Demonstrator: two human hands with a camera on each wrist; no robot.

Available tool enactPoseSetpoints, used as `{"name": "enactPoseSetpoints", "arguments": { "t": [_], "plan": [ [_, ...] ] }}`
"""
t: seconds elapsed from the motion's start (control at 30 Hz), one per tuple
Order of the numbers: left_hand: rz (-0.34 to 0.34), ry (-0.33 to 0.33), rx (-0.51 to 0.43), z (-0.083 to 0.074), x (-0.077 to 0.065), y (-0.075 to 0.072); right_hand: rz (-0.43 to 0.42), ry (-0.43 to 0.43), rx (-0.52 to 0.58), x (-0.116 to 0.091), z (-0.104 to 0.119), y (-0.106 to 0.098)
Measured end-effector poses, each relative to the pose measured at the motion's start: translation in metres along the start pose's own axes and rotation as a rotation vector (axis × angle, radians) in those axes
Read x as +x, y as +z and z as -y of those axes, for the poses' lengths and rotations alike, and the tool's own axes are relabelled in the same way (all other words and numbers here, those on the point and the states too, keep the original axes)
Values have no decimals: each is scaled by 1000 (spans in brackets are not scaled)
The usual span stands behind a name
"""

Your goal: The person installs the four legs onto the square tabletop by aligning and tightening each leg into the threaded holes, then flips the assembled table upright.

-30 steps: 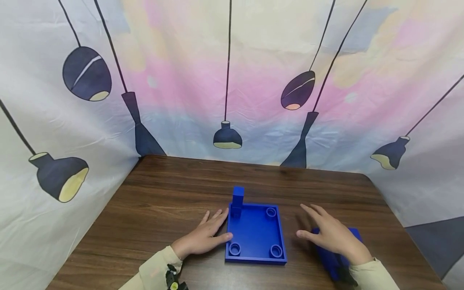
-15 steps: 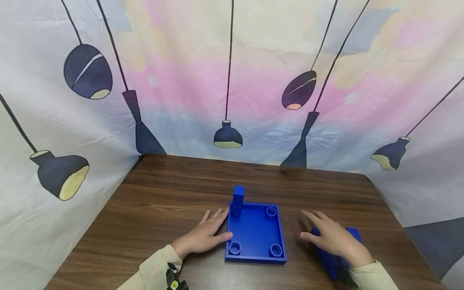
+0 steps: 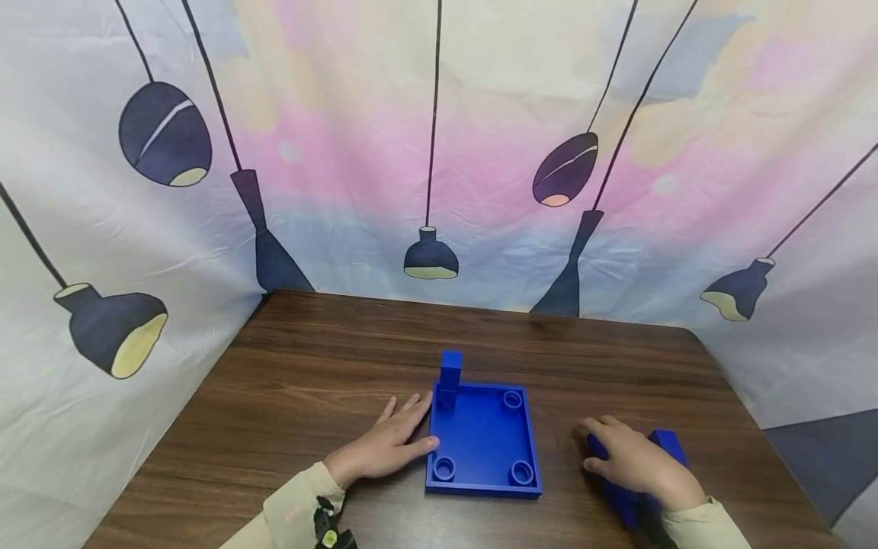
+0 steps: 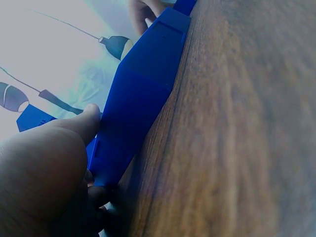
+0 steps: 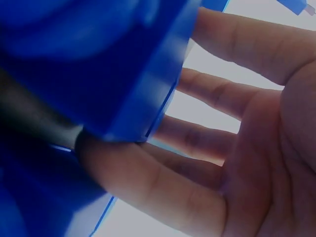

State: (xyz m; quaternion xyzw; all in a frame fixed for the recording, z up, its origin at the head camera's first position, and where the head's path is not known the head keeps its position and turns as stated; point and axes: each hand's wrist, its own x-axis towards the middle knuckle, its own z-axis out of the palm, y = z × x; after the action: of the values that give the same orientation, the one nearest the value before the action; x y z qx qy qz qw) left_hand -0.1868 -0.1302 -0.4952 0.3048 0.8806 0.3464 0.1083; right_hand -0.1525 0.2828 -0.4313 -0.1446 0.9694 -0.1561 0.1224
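A blue square tray-like panel (image 3: 485, 435) lies on the table, with round sockets in three corners. From its far left corner rises a square blue post (image 3: 450, 372). My left hand (image 3: 384, 450) rests along the panel's left side, fingers straight, thumb at the rim. In the left wrist view the same thumb (image 4: 89, 118) shows against the panel's edge. To the right, my right hand (image 3: 634, 461) bends over several blue blocks (image 3: 620, 499), hiding part of them. The right wrist view shows its thumb and fingers on either side of one blue block (image 5: 123, 89).
The brown wooden table (image 3: 329, 351) extends around the panel, up to a fabric backdrop (image 3: 357, 168) printed with lamps. Another blue block end (image 3: 667, 444) sticks out beyond the right hand. A dark device (image 3: 329, 526) is strapped to the left wrist.
My right hand has shifted right and down, its fingers bending in around a blue block. The left hand and the panel stay in place.
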Motion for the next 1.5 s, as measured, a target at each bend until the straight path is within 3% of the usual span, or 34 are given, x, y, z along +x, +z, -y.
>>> {"name": "enactPoseSetpoints", "arguments": {
  "t": [0.87,1.5],
  "plan": [
    [3,-10,-3,-1,0,-1,34,23,77,-4,4,3],
    [1,-4,3,-1,-1,-3,-133,-247,194,2,14,-5]
  ]
}}
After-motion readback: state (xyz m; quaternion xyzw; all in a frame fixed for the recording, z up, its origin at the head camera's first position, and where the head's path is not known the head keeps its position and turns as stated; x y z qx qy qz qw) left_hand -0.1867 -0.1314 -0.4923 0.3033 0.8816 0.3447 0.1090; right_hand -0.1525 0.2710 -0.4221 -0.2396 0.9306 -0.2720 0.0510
